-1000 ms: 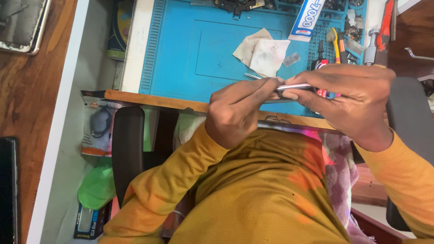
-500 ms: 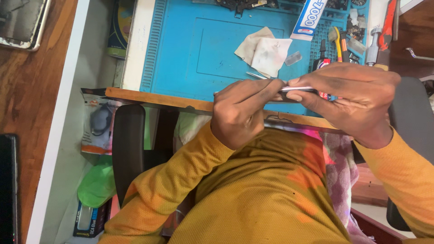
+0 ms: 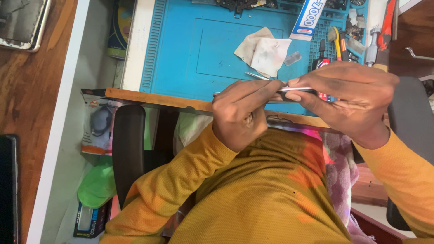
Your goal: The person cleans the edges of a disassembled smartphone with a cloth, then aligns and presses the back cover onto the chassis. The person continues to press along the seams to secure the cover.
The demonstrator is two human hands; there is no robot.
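- At the upper left corner of the frame a flat device with a pale rim (image 3: 20, 22) lies on the brown wooden surface (image 3: 34, 113).
- Along the left edge, lower down, sits a dark flat slab (image 3: 7, 190).
- Left of centre, a packet with a grey ring printed on it (image 3: 97, 122) hangs below the bench edge, and under it is a green cap-like thing (image 3: 97, 185), near the black chair back (image 3: 129, 149).
- In the upper middle the blue work mat (image 3: 199, 45) covers the bench; a crumpled whitish cloth (image 3: 264, 49) lies on it, with thin metal tweezers (image 3: 255, 75) just beside.
- My left hand (image 3: 239, 115), at centre, is curled almost closed, its fingertips pinching the edge of the thin flat phone (image 3: 294, 90), which I hold edge-on just above the mat's near edge.
- My right hand (image 3: 350, 97), right of centre, wraps over the phone's other end, thumb and fingers clamped on it.
- At the upper right, a white-and-blue tube (image 3: 309, 18) and small hand tools (image 3: 341, 43) rest in the mat's tray; a red-handled tool (image 3: 388, 27) lies further right.
- Both my sleeves are mustard yellow.
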